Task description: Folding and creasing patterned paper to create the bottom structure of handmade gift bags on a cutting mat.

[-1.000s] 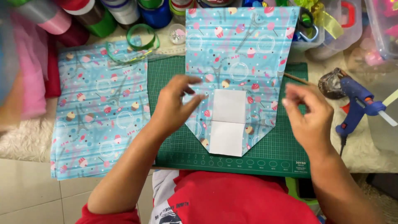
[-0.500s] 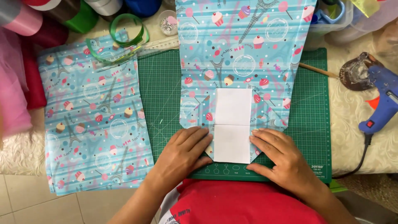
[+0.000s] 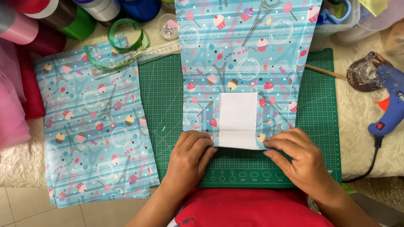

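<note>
Pressing the bottom fold of the paper bag at six o'clock, left hand and right hand fingers flat, holding nothing; next, probably creasing firmly outward.

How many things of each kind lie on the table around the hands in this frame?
Patterned blue paper pieces: 2, a folded one pressed by the left hand and right hand, and a flat stack
Green cutting mat: 1
Blue glue gun: 1
Green ribbon loop: 1
Clear ruler: 1
Total: 6
</note>
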